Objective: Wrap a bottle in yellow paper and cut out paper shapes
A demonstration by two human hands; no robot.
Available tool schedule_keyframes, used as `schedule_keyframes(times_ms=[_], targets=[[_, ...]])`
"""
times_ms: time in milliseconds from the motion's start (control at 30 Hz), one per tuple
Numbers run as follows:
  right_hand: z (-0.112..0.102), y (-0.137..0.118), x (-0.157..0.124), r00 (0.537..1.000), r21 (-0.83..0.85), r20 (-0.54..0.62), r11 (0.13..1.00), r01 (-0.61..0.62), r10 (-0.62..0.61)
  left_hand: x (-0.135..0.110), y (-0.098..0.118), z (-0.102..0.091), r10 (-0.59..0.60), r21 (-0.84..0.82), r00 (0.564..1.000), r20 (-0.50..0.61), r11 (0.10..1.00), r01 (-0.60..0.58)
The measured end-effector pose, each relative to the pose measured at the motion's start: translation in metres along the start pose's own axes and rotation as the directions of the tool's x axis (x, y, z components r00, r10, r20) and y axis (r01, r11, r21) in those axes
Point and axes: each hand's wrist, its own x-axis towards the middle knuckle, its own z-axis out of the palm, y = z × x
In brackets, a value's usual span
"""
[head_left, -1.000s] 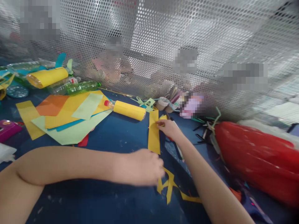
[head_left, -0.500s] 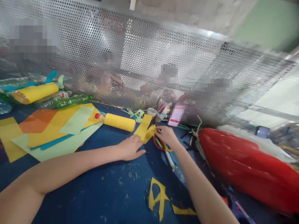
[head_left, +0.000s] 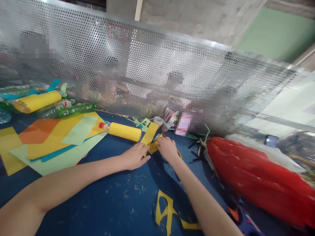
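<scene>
On the blue table, a folded strip of yellow paper (head_left: 152, 131) lies between my hands. My left hand (head_left: 135, 156) rests on its near left part, fingers lying over the paper and the thumb apart. My right hand (head_left: 167, 149) is closed, fingertips curled onto the strip's right flap; what else they may hold is hidden. Just left of the strip lies a bottle wrapped in yellow paper (head_left: 125, 131) with a red cap. Scissors with a yellow handle (head_left: 179, 153) are mostly covered by my right hand. Nearer to me are yellow paper offcuts (head_left: 165, 209).
Coloured paper sheets (head_left: 55, 137) and several bottles, including a green one (head_left: 77, 110), lie at left. A phone (head_left: 184, 124) stands behind my hands. At right is a red plastic bag (head_left: 256, 177). A perforated metal screen (head_left: 147, 65) runs behind, with people beyond.
My right hand has moved left and closer to my left hand, now covering most of the scissors and the strip's flap. My left hand stays on the paper. The view has shifted slightly.
</scene>
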Motion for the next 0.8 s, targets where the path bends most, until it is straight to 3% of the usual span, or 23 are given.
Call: schedule_keyframes(times_ms=[200,433,500,567,633,700,767,800], targets=[[-0.007,0.011,0.006,0.998,0.133,-0.048,0.990,-0.039,0.046,0.002,0.000,0.000,0.002,-0.039,1.000,-0.026,0.999,-0.003],[-0.032,0.050,0.015,0.994,0.429,-0.018,0.899,-0.086,0.104,0.006,0.012,-0.002,-0.012,-0.170,1.000,0.016,0.985,0.014],[-0.044,0.056,0.010,0.994,0.575,0.001,0.813,-0.089,0.108,0.010,0.014,-0.002,-0.045,-0.281,0.998,0.052,0.958,0.058],[-0.058,0.058,0.002,0.996,0.765,0.008,0.640,-0.064,0.090,0.015,0.013,-0.003,-0.106,-0.444,0.991,0.076,0.887,0.129],[-0.074,0.052,-0.007,1.000,0.846,0.023,0.533,-0.026,0.013,0.022,0.009,-0.005,-0.216,-0.663,0.970,0.113,0.711,0.235],[-0.089,0.039,-0.015,0.987,0.833,0.074,0.553,0.018,-0.143,0.028,0.004,-0.010,-0.330,-0.855,0.915,0.233,0.379,0.355],[-0.100,0.021,-0.022,0.926,0.783,0.157,0.614,0.095,-0.344,0.031,0.001,-0.016,-0.353,-0.900,0.845,0.401,0.021,0.436],[-0.103,0.011,-0.024,0.877,0.751,0.205,0.645,0.144,-0.435,0.031,0.000,-0.019,-0.336,-0.883,0.821,0.462,-0.090,0.460]])
